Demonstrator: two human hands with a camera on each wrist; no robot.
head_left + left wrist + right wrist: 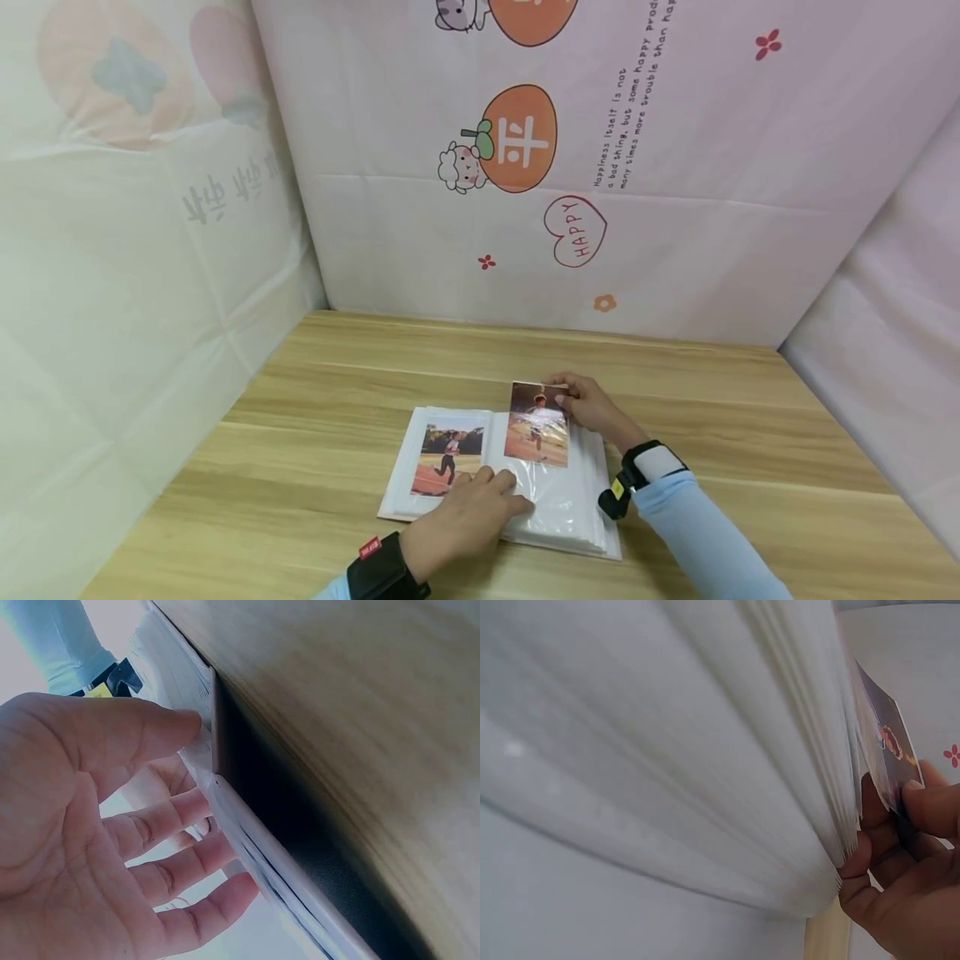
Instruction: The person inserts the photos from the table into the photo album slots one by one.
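An open photo album [555, 512] lies on the table, its left page bearing a photo of a runner [447, 458]. On the right page a second photo [537, 425] is partly inside the clear sleeve, its top sticking out past the page's far edge. My right hand [594, 408] pinches that photo by its upper right edge, thumb on the front; the right wrist view shows the thumb on the photo [891, 742] beside the stacked pages [727, 772]. With fingers extended, my left hand [472, 510] rests on the album near the spine; the left wrist view shows its fingertips touching the near edge.
The wood-grain table [300, 475] reaches around the album. A white printed cloth [390, 233] stands upright behind it, and white cloth walls [112, 333] close in the left and right sides.
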